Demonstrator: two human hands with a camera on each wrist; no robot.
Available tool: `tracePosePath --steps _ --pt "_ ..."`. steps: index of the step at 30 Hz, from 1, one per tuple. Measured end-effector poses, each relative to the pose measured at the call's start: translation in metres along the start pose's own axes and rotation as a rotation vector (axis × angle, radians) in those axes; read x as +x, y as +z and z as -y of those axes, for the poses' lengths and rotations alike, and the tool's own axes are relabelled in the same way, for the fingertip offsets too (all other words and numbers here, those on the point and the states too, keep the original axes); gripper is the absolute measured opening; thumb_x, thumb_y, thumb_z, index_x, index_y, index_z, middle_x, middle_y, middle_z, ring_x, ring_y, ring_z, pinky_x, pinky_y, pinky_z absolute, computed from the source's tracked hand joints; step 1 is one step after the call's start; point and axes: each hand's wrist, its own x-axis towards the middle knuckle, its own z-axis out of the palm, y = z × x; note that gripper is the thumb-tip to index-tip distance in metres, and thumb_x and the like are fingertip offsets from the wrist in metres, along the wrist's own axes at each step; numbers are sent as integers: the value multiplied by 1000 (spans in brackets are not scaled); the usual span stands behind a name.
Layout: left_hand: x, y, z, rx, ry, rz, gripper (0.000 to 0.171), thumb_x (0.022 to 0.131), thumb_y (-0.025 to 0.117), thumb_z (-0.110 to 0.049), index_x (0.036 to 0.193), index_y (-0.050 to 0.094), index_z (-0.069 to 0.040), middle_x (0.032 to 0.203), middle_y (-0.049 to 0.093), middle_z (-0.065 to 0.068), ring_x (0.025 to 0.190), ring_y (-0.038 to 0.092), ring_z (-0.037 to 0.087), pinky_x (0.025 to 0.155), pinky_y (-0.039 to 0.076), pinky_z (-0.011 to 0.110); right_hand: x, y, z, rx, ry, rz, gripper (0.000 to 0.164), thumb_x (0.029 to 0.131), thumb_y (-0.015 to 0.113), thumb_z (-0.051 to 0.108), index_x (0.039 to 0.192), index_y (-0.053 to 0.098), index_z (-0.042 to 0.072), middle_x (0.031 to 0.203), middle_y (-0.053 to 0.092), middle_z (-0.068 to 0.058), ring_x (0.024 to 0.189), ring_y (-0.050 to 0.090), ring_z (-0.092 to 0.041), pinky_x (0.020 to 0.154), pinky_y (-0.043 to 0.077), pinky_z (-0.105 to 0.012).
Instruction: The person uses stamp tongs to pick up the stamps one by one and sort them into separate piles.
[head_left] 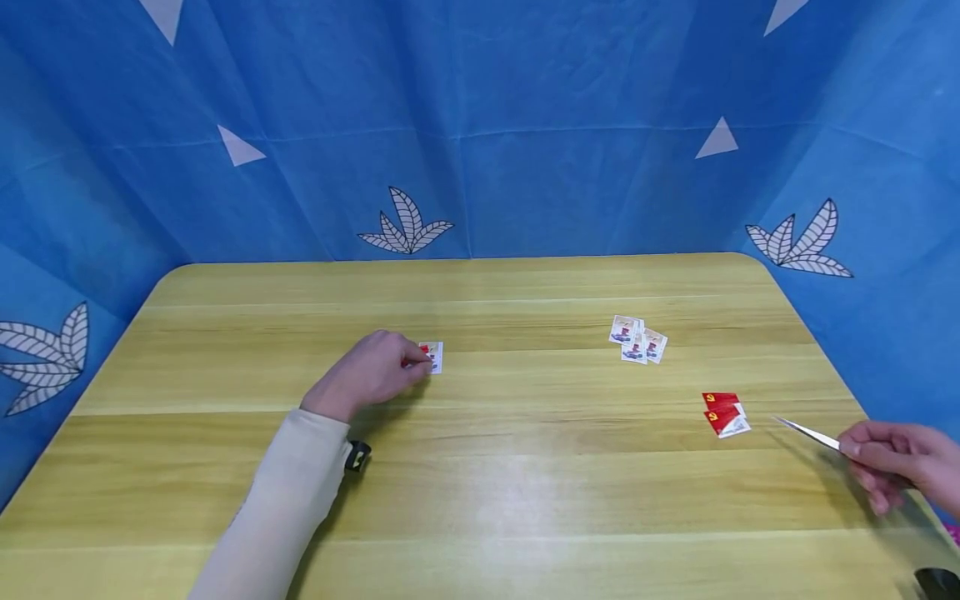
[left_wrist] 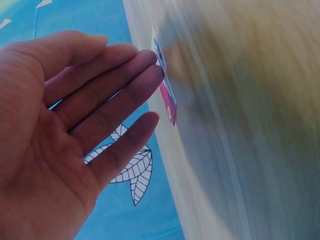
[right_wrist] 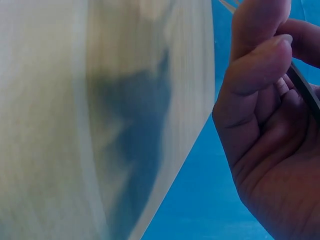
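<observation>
My left hand (head_left: 367, 375) reaches over the left-middle of the table, its fingertips on a small stamp (head_left: 437, 356) with white and red parts. In the left wrist view the fingers (left_wrist: 120, 100) are extended and slightly bent, and they touch the stamp (left_wrist: 170, 102) or lie just in front of it. At the right edge, my right hand (head_left: 903, 462) holds pointed metal tweezers (head_left: 810, 433) between thumb and fingers, tips toward the red stamps (head_left: 722, 408) and apart from them. The dark handle end of the tweezers (right_wrist: 302, 90) crosses the palm in the right wrist view.
Several white stamps (head_left: 633, 340) overlap in a loose group at the back right of the wooden table (head_left: 510, 483). A blue patterned cloth (head_left: 525, 133) hangs behind and beside the table. Part of a black object (head_left: 936, 582) shows at the lower right corner.
</observation>
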Motion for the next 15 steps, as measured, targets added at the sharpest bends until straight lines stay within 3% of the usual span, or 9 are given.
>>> tracePosePath --steps 6,11,15 --pt "-1 -1 0 -11 1 6 20 94 66 -17 108 77 -8 99 65 7 61 48 17 50 37 29 6 4 10 -11 -3 -42 21 107 31 2 100 45 -12 70 49 -16 50 49 -28 42 34 -43" --pt "0 -1 1 -20 -6 5 20 94 66 -17 109 77 -8 101 65 7 62 48 18 50 37 29 12 7 23 -15 -3 -55 25 108 30 8 104 43 -13 71 48 -18 51 46 -29 44 35 -44" --pt "-1 -1 1 -21 -4 4 20 94 67 -17 108 77 -8 101 66 7 61 48 18 50 36 29 18 12 37 -43 64 -96 31 110 30 16 106 44 -11 72 48 -18 53 48 -30 47 38 -41"
